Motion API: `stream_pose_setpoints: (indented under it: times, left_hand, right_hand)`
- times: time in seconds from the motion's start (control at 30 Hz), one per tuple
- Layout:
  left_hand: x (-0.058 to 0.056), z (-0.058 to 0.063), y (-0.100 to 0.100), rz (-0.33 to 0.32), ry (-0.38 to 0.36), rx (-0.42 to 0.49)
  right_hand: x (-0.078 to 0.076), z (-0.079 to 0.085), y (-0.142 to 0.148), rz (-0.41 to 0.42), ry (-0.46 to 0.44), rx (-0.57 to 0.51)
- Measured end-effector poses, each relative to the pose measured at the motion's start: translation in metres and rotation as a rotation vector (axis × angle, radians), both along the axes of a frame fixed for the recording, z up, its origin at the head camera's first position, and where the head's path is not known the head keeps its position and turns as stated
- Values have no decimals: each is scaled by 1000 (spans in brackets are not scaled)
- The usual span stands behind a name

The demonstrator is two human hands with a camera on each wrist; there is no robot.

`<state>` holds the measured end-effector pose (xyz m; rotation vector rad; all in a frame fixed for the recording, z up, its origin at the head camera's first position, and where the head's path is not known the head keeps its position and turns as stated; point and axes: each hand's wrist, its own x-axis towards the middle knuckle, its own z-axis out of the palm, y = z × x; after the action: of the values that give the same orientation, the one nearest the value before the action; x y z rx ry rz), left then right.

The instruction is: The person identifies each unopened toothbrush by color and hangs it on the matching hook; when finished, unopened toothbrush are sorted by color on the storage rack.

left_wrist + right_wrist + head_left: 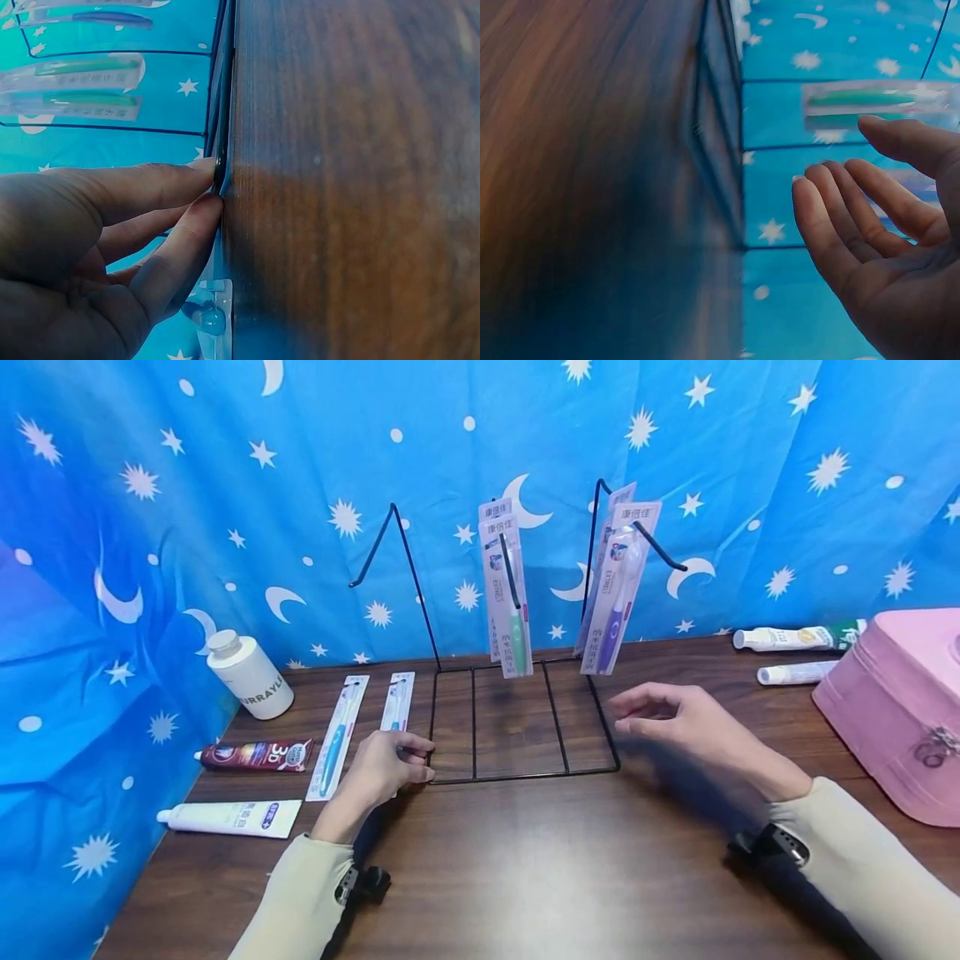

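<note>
A black wire display rack stands on the table, with three upright hooks at its back. My left hand pinches the front left corner of its base; in the left wrist view thumb and fingertip meet at the black wire. Beside the base's right side, my right hand hovers with loosely bent fingers and nothing in them. Packaged toothbrushes hang from two hooks: green-handled ones in the middle, a purple-handled one in front on the right. The left hook is bare.
Two blue packaged toothbrushes lie left of the rack, one partly behind my left hand. Further left are a white bottle, a dark red toothpaste tube and a white tube. At right, more tubes lie behind a pink case.
</note>
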<state>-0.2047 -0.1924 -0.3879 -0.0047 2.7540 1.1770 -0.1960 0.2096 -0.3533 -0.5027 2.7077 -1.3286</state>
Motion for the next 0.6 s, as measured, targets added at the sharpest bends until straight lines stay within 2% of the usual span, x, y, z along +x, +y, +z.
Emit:
stream_pose_setpoints:
  times: [0.1, 0.23, 0.37, 0.6]
  left_hand:
    - [1, -3, -2, 0, 13, 11]
    - [1, -7, -1, -13, 28, 25]
    - [3, -7, -2, -13, 15, 29]
    - [1, -3, -3, -20, 28, 28]
  right_hand:
    - [-5, -13, 3, 11, -29, 24]
    - [-6, -26, 6, 31, 19, 104]
    - [-6, -38, 3, 66, 27, 119]
    - [-8, -40, -1, 71, 0, 134]
